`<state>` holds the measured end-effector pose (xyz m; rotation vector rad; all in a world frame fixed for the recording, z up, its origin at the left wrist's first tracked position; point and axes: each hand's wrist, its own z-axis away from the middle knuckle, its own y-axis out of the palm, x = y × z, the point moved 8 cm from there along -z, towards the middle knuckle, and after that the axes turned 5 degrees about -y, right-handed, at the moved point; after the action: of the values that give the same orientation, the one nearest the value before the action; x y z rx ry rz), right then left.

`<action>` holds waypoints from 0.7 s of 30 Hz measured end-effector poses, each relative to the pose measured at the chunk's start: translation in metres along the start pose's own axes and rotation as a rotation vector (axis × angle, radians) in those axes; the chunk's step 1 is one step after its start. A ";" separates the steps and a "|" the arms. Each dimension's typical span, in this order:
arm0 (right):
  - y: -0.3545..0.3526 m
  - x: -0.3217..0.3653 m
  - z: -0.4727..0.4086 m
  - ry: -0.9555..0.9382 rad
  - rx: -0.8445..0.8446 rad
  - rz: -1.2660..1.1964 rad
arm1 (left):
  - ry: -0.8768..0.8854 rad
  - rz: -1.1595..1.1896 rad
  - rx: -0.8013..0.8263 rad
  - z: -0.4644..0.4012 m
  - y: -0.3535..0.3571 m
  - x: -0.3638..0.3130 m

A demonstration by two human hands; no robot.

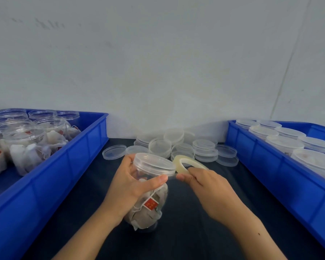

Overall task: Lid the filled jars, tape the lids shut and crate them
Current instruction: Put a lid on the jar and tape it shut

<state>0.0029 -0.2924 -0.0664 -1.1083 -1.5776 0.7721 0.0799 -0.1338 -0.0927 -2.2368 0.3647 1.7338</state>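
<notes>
A clear plastic jar (148, 209) full of tea bags with red tags stands on the dark table in front of me, a clear lid (154, 163) on its mouth. My left hand (131, 184) grips the jar just under the lid, thumb on the lid's rim. My right hand (201, 182) holds a roll of clear tape (186, 162) right beside the lid, thumb close to my left thumb at the rim.
A pile of loose clear lids (176, 147) lies at the back of the table. The blue crate (64, 158) on the left holds open filled jars (24, 143). Another blue crate (270, 175) on the right holds lidded jars (285, 143). A pale wall rises behind.
</notes>
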 end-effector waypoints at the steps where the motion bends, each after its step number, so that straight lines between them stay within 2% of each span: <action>1: 0.001 0.000 0.000 -0.009 0.001 -0.007 | 0.000 0.003 0.006 0.000 0.001 0.000; 10: 0.013 0.005 -0.001 -0.003 0.038 0.007 | 0.014 0.034 0.075 0.004 -0.003 0.004; 16: 0.019 0.011 0.002 0.040 0.005 0.005 | 0.160 -0.133 -0.084 0.018 -0.008 -0.009; 21: 0.024 0.024 0.005 0.004 -0.048 0.043 | 0.182 -0.272 -0.194 0.022 -0.008 -0.012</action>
<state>0.0031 -0.2614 -0.0800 -1.1812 -1.5803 0.7641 0.0601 -0.1181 -0.0860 -2.4527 -0.0742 1.4860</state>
